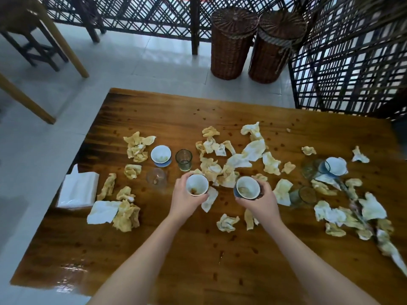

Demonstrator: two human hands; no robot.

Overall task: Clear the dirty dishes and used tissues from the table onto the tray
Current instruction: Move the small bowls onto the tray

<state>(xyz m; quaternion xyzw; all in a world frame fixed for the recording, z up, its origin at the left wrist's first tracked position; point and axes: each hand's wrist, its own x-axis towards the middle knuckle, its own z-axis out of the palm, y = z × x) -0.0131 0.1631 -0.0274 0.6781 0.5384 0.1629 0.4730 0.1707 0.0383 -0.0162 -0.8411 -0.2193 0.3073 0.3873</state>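
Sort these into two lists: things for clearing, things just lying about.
To clear: white ceramic cup in left hand; blue-sided ceramic cup in right hand; green-tinted drinking glass; crumpled stained tissues.
Lying about: white pack of clean tissues; two brown wicker baskets.

Teahouse: wooden table (198,249), lattice screens (352,62), teacups (160,154).

Near edge: the table (176,256) under my forearms is open wood.
Between hands: a narrow gap between my left hand (187,200) with its left cup (197,185) and my right hand (258,202) with its right cup (247,187); a flat tissue (209,199) lies in it.
Straight ahead: the tissue heap (220,170) blocks me, just past both cups.
Ahead left: white cup (161,155), green glass (184,160) and clear glass (156,177) stand close together.
Far left: the tissue pack (78,188) sits at the edge.
Right: a low glass (305,195) is near my wrist, with scattered tissues (352,212) beyond it.
Far strip: bare wood.
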